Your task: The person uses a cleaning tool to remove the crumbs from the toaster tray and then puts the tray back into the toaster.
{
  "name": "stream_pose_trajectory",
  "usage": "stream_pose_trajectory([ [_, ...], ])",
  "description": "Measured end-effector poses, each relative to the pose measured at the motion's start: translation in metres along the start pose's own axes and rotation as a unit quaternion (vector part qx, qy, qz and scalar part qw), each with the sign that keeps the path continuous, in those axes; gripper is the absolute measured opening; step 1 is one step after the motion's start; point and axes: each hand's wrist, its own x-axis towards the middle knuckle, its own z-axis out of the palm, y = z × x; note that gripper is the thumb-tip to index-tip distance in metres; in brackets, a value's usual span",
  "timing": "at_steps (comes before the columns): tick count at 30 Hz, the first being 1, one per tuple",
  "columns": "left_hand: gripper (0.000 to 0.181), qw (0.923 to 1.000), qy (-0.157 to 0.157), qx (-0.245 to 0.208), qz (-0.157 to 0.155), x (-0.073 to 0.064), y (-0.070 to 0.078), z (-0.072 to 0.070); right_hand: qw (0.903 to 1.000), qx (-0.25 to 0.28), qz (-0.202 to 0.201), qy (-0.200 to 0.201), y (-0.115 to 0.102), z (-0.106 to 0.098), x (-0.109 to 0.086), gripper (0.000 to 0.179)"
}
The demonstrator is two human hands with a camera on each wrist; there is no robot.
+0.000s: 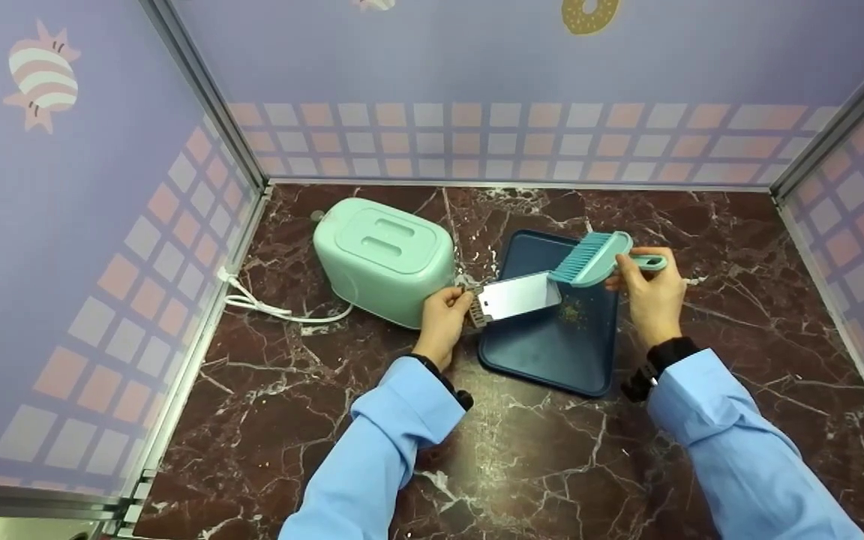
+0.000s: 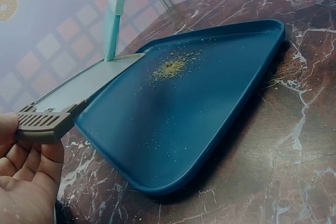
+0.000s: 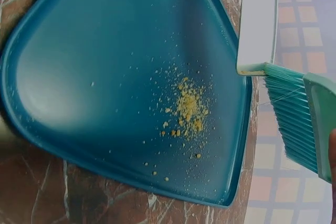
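Note:
My left hand (image 1: 443,322) pinches the brown slotted end of a shiny metal crumb tray (image 1: 520,295), which slants over the blue tray (image 1: 544,366). In the left wrist view the fingers are curled under that brown end. My right hand (image 1: 649,289) grips the handle of a teal brush (image 1: 593,259). Its bristles touch the far end of the crumb tray, where a little yellowish residue shows in the right wrist view. Below, a small heap of yellow-brown crumbs (image 3: 188,106) lies on the blue tray, with finer bits scattered around it.
A mint-green toaster (image 1: 383,259) stands left of the blue tray, close to my left hand. Its white cord (image 1: 274,310) runs to the left wall. Patterned panels (image 1: 477,142) enclose the dark red marbled table (image 1: 747,345) at the back and both sides.

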Motion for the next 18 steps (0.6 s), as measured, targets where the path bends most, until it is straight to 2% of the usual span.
stream_pose_trajectory([
  [9,0.026,0.9999,0.003,0.015,0.005,0.0,0.001,0.0,0.9989,-0.044,-0.019,0.001,0.003,-0.005,0.0,0.036],
  [18,0.026,1.0,-0.005,0.007,0.001,-0.001,0.003,0.0,0.9974,-0.069,-0.017,-0.014,-0.002,-0.012,-0.003,0.035],
])
